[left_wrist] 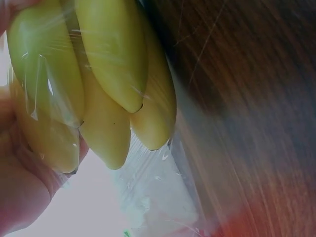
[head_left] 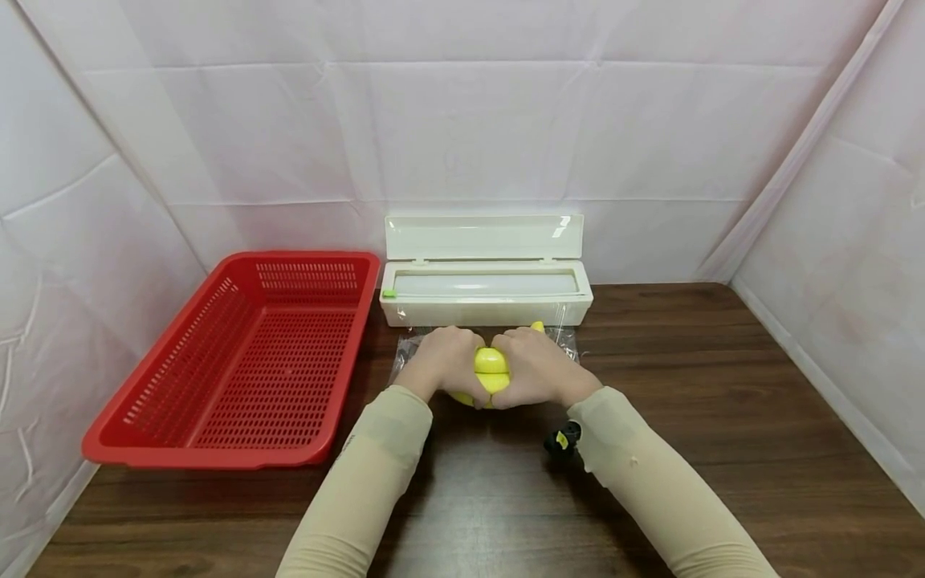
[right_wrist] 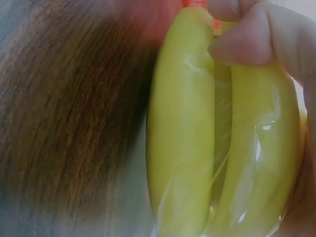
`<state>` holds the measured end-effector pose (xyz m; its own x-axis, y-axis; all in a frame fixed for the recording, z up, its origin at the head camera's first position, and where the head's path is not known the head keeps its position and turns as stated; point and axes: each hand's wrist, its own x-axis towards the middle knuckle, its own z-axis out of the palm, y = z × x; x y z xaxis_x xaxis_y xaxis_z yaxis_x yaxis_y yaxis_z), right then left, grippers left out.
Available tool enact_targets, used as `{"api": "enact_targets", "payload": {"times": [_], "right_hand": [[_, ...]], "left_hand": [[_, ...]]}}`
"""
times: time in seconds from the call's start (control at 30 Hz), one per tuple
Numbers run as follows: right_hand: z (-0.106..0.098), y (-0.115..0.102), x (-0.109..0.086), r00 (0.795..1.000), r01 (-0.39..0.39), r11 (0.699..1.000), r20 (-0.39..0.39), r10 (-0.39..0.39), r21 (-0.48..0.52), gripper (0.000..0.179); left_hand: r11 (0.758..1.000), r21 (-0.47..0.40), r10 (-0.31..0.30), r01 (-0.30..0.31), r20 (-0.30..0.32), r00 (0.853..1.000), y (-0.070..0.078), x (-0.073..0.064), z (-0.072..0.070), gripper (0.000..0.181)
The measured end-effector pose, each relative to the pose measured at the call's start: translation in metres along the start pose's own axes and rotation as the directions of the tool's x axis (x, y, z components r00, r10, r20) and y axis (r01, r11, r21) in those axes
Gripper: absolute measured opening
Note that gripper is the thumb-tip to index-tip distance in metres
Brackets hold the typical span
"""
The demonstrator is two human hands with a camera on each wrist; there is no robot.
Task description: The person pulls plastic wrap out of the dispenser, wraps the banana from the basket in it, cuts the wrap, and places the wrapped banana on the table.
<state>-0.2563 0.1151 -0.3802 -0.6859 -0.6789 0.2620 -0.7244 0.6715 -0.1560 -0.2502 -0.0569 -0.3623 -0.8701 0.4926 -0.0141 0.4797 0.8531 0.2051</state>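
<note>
A bunch of yellow bananas is held between both hands near the middle of the table. My left hand grips its left side, and my right hand grips the right side, with the thumbs close together at the near end. Clear plastic film stretches over the bananas in the left wrist view, glossy and creased. The right wrist view shows film on the bananas too, with the right thumb pressing near one end. In the head view the hands hide much of the bunch.
Behind the hands stands a white cling film dispenser, its lid raised; film runs from its front edge under the hands. On the left sits a red plastic basket. A small black device hangs at the right wrist.
</note>
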Motion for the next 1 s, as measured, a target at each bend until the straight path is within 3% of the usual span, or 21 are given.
{"api": "enact_targets", "payload": {"times": [0.43, 0.83, 1.0], "right_hand": [[-0.004, 0.001, 0.002, 0.989, -0.075, 0.994, 0.133, 0.063, 0.082, 0.032], [-0.009, 0.000, 0.002, 0.958, -0.177, 0.965, 0.259, 0.124, 0.193, 0.031], [-0.011, -0.001, 0.003, 0.956, -0.155, 0.969, 0.276, 0.098, 0.193, 0.031]], "left_hand": [[0.997, -0.075, -0.022, 0.029, 0.083, 0.996, 0.001, -0.002, -0.006, 0.037], [0.988, -0.142, -0.037, 0.062, 0.170, 0.985, 0.002, -0.001, -0.010, 0.035], [0.981, -0.180, -0.030, 0.065, 0.191, 0.981, 0.002, -0.001, -0.010, 0.033]]}}
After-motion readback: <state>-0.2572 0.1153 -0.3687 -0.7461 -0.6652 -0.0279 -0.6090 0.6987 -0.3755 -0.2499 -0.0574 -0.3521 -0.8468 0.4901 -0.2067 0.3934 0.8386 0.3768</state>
